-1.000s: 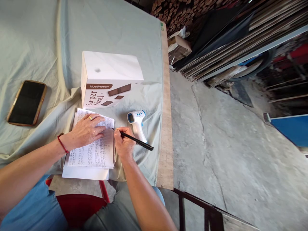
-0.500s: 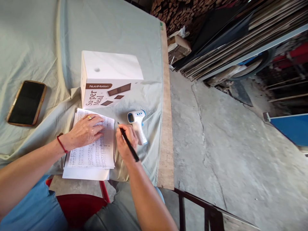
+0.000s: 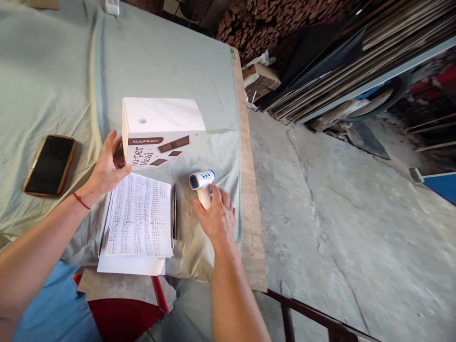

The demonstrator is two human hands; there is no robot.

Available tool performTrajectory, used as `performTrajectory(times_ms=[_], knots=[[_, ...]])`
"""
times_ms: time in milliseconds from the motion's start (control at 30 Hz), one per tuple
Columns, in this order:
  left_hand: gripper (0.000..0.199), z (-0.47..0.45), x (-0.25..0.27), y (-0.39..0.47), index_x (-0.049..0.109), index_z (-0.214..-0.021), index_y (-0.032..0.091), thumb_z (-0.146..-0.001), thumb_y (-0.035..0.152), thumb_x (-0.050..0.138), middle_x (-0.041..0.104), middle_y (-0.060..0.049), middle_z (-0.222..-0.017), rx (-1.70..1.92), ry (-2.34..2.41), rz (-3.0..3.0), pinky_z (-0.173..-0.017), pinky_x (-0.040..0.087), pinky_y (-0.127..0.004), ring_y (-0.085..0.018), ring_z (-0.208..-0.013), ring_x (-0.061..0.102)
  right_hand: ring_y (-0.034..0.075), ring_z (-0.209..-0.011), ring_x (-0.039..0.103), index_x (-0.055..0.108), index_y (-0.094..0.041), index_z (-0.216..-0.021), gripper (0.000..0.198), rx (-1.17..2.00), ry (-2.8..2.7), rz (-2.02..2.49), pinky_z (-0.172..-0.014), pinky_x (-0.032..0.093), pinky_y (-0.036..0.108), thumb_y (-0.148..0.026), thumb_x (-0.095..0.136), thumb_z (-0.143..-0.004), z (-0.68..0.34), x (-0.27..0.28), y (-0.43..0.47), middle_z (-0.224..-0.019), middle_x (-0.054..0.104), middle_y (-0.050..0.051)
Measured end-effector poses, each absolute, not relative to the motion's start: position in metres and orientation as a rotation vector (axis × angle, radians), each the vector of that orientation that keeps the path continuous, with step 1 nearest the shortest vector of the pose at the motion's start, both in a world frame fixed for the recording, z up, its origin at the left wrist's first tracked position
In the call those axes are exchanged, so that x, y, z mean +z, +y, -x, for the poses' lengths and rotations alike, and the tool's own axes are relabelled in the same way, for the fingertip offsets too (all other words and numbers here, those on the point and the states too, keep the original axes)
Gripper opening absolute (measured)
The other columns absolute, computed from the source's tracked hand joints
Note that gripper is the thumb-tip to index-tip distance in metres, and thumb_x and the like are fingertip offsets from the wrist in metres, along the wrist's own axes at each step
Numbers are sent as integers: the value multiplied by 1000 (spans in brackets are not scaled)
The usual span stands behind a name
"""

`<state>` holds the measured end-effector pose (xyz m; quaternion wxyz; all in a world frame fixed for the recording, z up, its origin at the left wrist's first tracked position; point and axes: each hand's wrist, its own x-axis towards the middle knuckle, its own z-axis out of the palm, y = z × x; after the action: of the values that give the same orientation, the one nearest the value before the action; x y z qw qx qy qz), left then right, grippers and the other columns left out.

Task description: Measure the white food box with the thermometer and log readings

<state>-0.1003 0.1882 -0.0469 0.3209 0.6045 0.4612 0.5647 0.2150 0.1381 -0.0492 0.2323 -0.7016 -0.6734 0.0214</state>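
R hand point(image 3: 218, 219) is half-curled abt handle of white-and-blue plastic thermometer gun point(image 3: 202, 180), R of slim black pen point(image 3: 175, 213); firmness of grip can't be told. L hand point(image 3: 109, 168) is spread wide, thumb and fingers set abt near L corner of white cardboard box point(image 3: 164, 115). Pen's laid down beside handwritten white paper sheets point(image 3: 138, 218): most cols filled, R strip apparently part blank.

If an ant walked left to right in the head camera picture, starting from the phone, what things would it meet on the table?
Phone → papers → pen → thermometer → wooden table edge.
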Motion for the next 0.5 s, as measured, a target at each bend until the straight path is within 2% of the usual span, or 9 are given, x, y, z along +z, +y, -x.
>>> performTrajectory(times_ms=[100,233,300,367,433,500], knots=[[66,102,-42,192,49,-135,25,-79,38,82,59,-13,-137,1336,1151,-1605,-91,62,-49,-32,-120,64,33,-107,64,64,-21,-128,52,312,-1718,1918,-87,53,49,-43,58,-82,-219,-51,143,-120,69,15],[62,97,-37,190,49,-134,21,-86,51,76,66,-14,-128,1408,1110,-1540,-92,61,-49,-30,-115,67,24,-89,66,66,-21,-125,53,659,-1429,1578,-77,54,38,-51,62,-81,-200,-45,135,-106,73,9],[53,95,-32,187,53,-131,21,-93,54,67,71,-13,-118,1411,1118,-1498,-86,62,-45,-28,-107,70,21,-78,64,67,-21,-121,50,901,-1344,1308,-70,53,35,-55,61,-84,-184,-42,128,-99,73,8],[42,93,-26,184,60,-124,20,-99,55,59,74,-10,-103,1379,1184,-1498,-77,61,-40,-26,-96,71,20,-77,64,69,-22,-116,49,1074,-1273,1118,-70,53,36,-59,61,-85,-169,-39,124,-100,74,8],[40,92,-21,181,67,-113,20,-100,56,56,75,-7,-94,1349,1261,-1538,-71,59,-38,-25,-87,71,20,-77,64,70,-23,-115,50,1171,-1239,1046,-71,53,37,-62,62,-85,-157,-39,125,-99,75,8],[41,92,-17,180,70,-108,21,-99,58,57,75,-6,-94,1342,1321,-1585,-71,59,-38,-25,-86,70,19,-73,62,71,-24,-115,50,1232,-1224,1032,-67,52,36,-63,63,-84,-149,-38,129,-99,75,8]])
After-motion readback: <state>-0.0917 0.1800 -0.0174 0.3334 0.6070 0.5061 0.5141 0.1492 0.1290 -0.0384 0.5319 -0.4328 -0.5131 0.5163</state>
